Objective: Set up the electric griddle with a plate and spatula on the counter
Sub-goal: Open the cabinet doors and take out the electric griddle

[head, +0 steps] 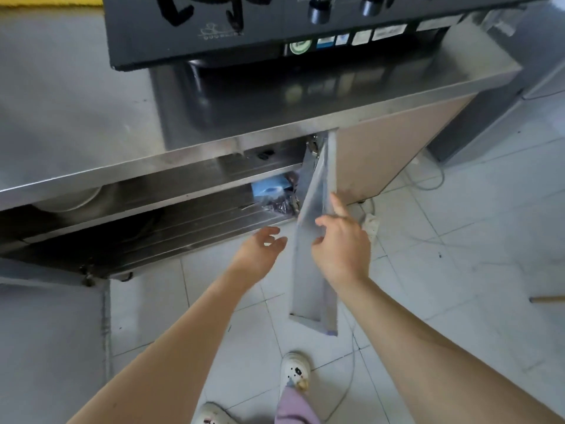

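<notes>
At centre frame the right hand [339, 243] grips the cabinet door [315, 240] edge while the left hand [260, 249] hangs open and empty beside it, so she should swing the door wide before reaching into the shelf [171, 221].

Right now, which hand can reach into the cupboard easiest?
Left. The left hand is open, empty and already pointing at the cabinet opening, while the right hand is busy on the edge of the open door.

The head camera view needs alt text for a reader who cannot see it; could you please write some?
A person's right hand grips the edge of an open cabinet door under a steel counter, while the open left hand reaches toward the shelves inside. A gas stove sits on the counter.
</notes>
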